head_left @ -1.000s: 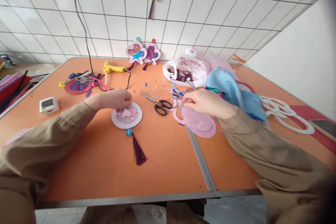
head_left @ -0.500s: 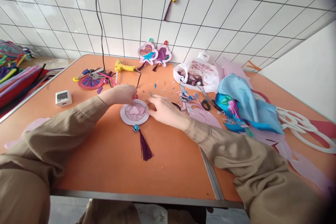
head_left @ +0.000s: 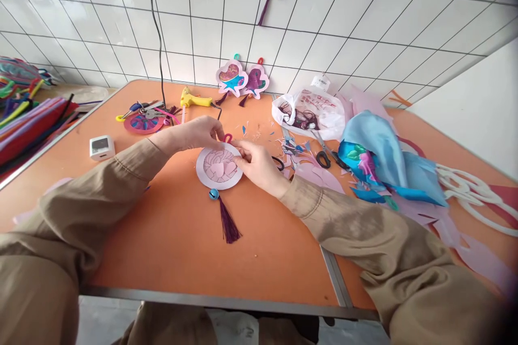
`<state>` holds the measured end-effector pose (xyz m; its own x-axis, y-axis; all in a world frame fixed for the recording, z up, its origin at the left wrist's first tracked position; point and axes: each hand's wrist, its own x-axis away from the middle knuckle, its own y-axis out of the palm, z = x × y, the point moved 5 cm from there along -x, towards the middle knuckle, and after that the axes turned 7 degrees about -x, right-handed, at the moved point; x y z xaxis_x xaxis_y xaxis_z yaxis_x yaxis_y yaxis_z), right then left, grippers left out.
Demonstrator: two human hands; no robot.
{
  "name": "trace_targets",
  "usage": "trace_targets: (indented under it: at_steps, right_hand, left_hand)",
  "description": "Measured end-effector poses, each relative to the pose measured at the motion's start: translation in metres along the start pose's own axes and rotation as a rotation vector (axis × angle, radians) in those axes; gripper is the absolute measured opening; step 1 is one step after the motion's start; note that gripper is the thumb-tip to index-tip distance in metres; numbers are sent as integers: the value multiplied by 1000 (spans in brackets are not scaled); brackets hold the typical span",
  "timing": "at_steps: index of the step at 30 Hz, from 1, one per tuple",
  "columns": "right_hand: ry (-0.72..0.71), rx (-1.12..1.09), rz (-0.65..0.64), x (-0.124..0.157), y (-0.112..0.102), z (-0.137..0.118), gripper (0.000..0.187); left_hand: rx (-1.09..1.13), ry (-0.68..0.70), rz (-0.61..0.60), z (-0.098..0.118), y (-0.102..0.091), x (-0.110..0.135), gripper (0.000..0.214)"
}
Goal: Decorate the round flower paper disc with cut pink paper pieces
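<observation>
A round pale-pink paper ornament (head_left: 219, 167) lies on the orange table (head_left: 170, 237), with a blue bell (head_left: 213, 194) and a dark purple tassel (head_left: 229, 223) hanging from its near edge. My left hand (head_left: 198, 133) pinches a small pink loop (head_left: 227, 137) at the ornament's far rim. My right hand (head_left: 259, 164) is closed on the ornament's right edge, its fingertips meeting the left hand's near the loop.
Black-handled scissors (head_left: 324, 157) and paper scraps lie right of my hands, beside blue fabric (head_left: 380, 161) and a plastic bag (head_left: 309, 110). A yellow glue gun (head_left: 194, 100), two heart ornaments (head_left: 242, 78), a white timer (head_left: 101, 146) and coloured felt sheets (head_left: 24, 124) sit farther off.
My right hand left the pink cut-outs on the right and came over to the round ornament. Both hands now meet at its top edge; the view shifted a little.
</observation>
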<state>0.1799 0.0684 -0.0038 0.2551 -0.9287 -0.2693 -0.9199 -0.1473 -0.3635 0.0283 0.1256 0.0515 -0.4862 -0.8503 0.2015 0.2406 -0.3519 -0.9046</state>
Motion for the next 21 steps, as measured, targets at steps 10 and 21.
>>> trace_targets:
  at_steps: [10,21]
  right_hand:
    - [-121,195,58,11,-7,-10,40]
    - [-475,650,-195,35,17,-26,18]
  left_hand:
    - [11,72,-172,0,3,7,36]
    - [-64,62,-309,-2,19,15,34]
